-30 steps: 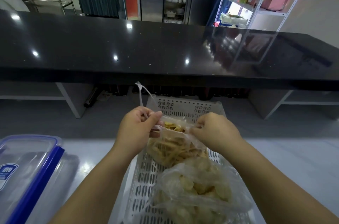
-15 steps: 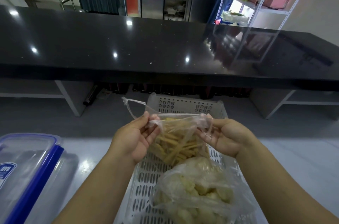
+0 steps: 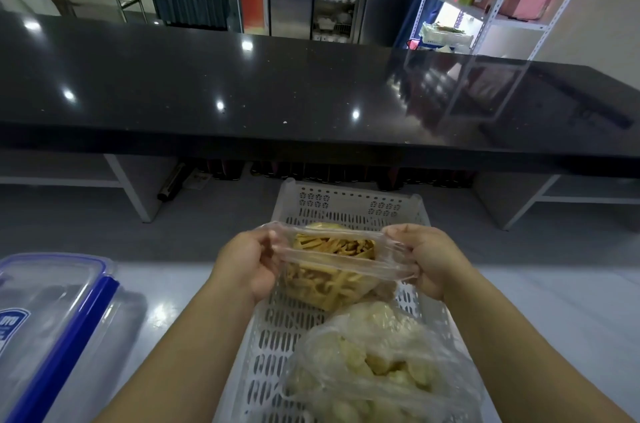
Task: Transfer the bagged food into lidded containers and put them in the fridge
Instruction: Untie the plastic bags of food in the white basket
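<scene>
Left hand and right hand pinch the snack bag open; lidded container lies left of the bag, nearer the left hand.

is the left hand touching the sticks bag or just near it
Touching. The head view shows the left hand pinching the left rim of the sticks bag, with the right hand pinching the opposite rim, so the mouth is stretched open.

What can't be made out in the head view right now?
- Clear blue-rimmed lidded container: cut off by the left edge; label unreadable.
- Clear bag of pale food chunks: lower part cut off by the bottom edge.
- White perforated plastic basket: floor partly hidden by that bag and the clear bag of yellow sticks.
</scene>
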`<state>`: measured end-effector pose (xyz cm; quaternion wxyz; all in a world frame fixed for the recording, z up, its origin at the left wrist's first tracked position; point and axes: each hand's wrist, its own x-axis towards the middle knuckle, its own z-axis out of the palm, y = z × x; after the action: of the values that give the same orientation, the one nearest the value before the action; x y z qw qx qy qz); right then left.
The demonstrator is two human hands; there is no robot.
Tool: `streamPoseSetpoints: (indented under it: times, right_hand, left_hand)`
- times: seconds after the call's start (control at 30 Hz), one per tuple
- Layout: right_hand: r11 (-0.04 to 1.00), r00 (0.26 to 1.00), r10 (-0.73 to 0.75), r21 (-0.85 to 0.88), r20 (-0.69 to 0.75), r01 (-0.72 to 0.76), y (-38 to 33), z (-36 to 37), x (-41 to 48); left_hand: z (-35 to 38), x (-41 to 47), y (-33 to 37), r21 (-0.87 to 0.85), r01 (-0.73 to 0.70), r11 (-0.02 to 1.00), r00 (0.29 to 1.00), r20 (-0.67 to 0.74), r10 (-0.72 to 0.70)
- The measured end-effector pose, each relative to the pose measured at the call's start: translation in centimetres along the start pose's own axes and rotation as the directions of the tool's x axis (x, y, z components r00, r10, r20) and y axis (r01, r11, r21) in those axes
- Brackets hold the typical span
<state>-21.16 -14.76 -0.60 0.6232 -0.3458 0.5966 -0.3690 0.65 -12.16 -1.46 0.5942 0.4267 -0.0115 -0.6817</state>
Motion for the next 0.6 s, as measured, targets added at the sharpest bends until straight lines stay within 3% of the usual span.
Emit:
streamPoseSetpoints:
  times: [0.1, 0.23, 0.33, 0.47, 0.53, 0.6]
  right_hand:
    - [0.910, 0.983, -0.171, -0.395, -0.070, 0.130, 0.0, -0.2, 0.0]
    - [0.574, 0.922, -0.387, -0.791, -0.031, 0.214, -0.7, -0.8, -1.0]
    - [0.404, 0.875, -0.484, -0.887, 0.000, 0.224, -1.6, -1.2, -2.3]
    - [0.168, 0.788, -0.589, -0.926, 0.181, 0.338, -3.9, 0.0, -4.4]
    - [0.067, 0.776, -0.547, -0.908, 0.313, 0.414, -4.9, 1.4, -5.5]
    - [-0.033, 0.767, -0.473, -0.879, 0.433, 0.476, -5.6, 3.1, -6.7]
  left_hand:
    - [-0.4, -0.2, 0.4, 0.278, -0.091, 0.956, 0.995, -0.020, 0.100]
    - [-1.4, -1.1, 1.5, 0.606, -0.168, 0.777, 0.969, -0.044, 0.244]
    - [-2.4, -2.3, 2.4, 0.835, -0.260, 0.485, 0.901, 0.028, 0.434]
    - [-4.1, -4.7, 3.2, 0.965, -0.249, 0.086, 0.838, 0.170, 0.519]
    - [-5.1, -6.2, 3.5, 0.982, -0.186, -0.031, 0.824, 0.173, 0.540]
    - [-6.3, -7.9, 3.8, 0.984, -0.165, -0.064, 0.802, 0.171, 0.572]
